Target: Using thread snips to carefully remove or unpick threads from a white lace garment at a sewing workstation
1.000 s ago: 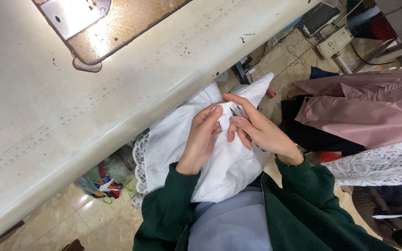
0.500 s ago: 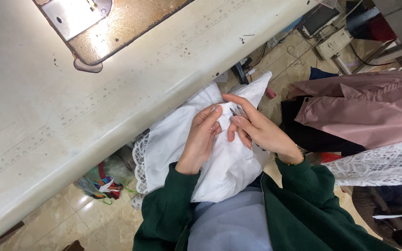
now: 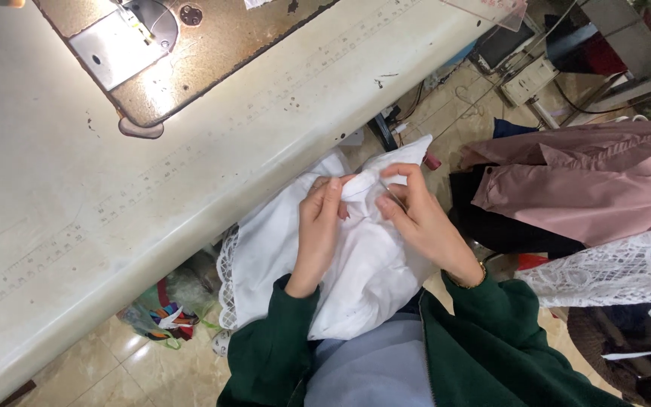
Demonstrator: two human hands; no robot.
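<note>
**Two hands pinch one white garment at the table's edge**

While it lies bunched in the person's lap, one white cloth (image 3: 356,264) with a lace-trimmed edge fills the space just below the near rim of the sewing table (image 3: 114,211). Its upper fold rises between the two hands. Left hand (image 3: 319,226) rests on top of the cloth, fingers curled down and closed on that fold, thumb towards the other hand. Right hand (image 3: 416,218) sits just beside it, thumb and forefinger pinched on the same fold; a thin dark sliver shows at its fingertips, too small to make out. Both wrists come out of dark green sleeves (image 3: 265,354), and one gold-coloured bracelet (image 3: 470,280) rings the right wrist.

Further out, one metal plate (image 3: 114,45) is set into the worn tabletop. To the right lie one pink garment (image 3: 589,188), one dark piece beneath it, and one white lace fabric (image 3: 619,271). Under the table, a bundle of coloured scraps (image 3: 163,316) sits on the tiled floor (image 3: 114,377).
</note>
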